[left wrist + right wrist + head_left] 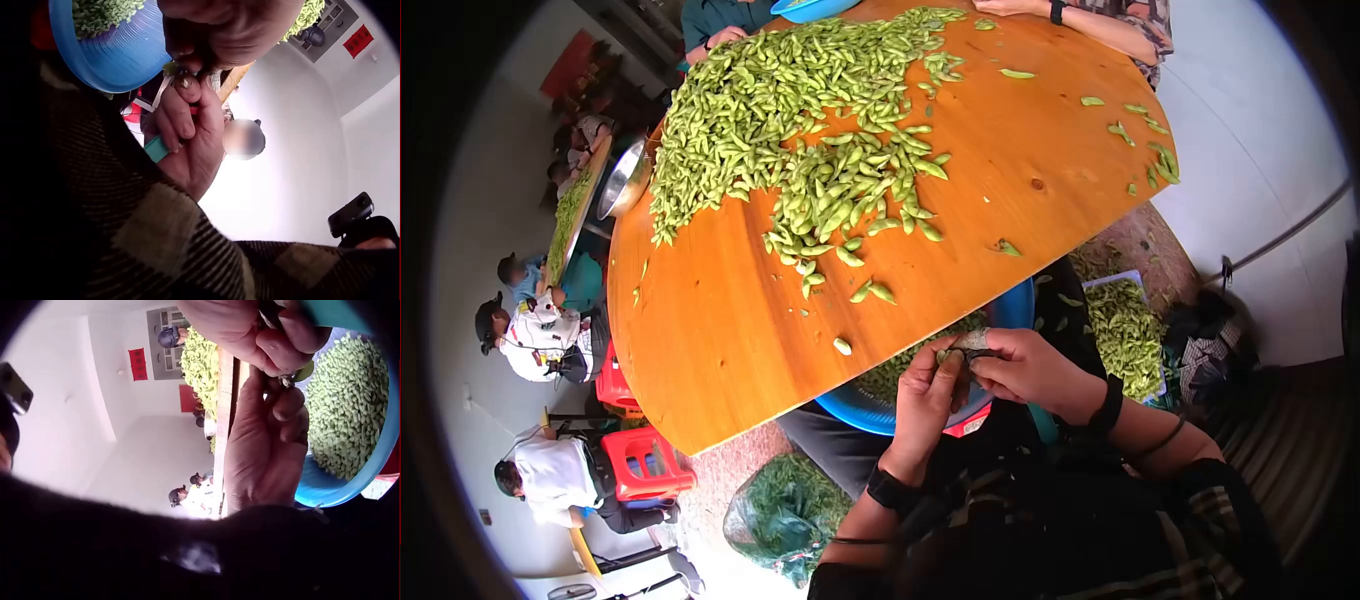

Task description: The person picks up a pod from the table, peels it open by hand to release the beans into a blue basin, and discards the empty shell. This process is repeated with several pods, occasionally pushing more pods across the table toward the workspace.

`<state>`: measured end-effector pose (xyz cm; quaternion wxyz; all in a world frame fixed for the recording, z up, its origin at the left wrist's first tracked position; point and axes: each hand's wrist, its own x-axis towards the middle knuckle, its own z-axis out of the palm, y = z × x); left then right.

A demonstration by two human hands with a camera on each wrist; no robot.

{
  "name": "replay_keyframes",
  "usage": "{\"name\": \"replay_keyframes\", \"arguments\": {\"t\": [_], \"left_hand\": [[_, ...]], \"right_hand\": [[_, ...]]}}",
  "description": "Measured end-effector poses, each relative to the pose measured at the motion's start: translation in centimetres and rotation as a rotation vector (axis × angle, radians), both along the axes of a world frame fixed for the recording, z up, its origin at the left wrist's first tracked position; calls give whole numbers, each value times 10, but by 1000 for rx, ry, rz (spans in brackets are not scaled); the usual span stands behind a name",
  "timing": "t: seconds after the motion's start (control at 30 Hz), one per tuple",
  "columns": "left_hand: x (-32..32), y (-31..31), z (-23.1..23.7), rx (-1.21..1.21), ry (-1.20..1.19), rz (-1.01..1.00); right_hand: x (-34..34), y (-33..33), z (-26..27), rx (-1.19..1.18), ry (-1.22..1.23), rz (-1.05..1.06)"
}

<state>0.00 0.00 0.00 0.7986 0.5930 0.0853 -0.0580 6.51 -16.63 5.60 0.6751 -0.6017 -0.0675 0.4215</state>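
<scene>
I see two bare hands meeting on the near side of the wooden surface (730, 350), just clear of its edge. The left hand (922, 392) has its thumb and fingers clamped on a small green pod (304, 371) and looks the nearer of the two to it. The right hand (1032, 368), a pale wrap (971, 341) round one finger, faces it from the other side; its fingers are curled and, as I judge it, pinch the same pod. One green end shows on the basin side in my right wrist view; fingers cover the rest, so I can't tell its long axis.

Below both hands is a blue basin (340, 495) holding pale green beans (347, 403). Just ahead, one loose bean (842, 346) lies near the surface's edge. Beyond it spreads a large heap of pods (800, 120), well apart from the hands. On the floor, a green net bag (790, 510) sits to the left. Farther off at left are a red stool (640, 465) and a person in white (555, 470).
</scene>
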Motion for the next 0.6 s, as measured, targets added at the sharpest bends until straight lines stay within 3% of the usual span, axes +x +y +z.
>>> {"name": "replay_keyframes", "arguments": {"t": [0.1, 0.17, 0.3, 0.37, 0.4, 0.47, 0.5, 0.57, 0.6], "left_hand": [[-3, 6, -1, 1, -42, -1], [-4, 4, -5, -172, -31, 17], [-2, 4, -1, -282, 32, 17], [-2, 7, -3, -290, 96, 74], [-3, 12, -12, -284, 89, 83], [-12, 26, -32, 867, -436, 2], [-17, 30, -20, 878, -440, 13], [-32, 36, 23, 1378, -442, 44], [-39, 39, 33, 1278, -421, 162]], "right_hand": [[-1, 3, 0, 27, -28, 17], [-1, 2, 0, 34, -17, 6], [-3, 2, -20, 21, -116, -75], [-4, 0, -22, -137, -476, -137], [-4, -5, -26, -143, -541, -169], [-3, -24, -13, -213, -682, -269], [-1, -41, -11, -257, -754, -329], [4, -90, -14, -410, -838, -435], [8, -122, -21, -641, -1057, -440]]}}
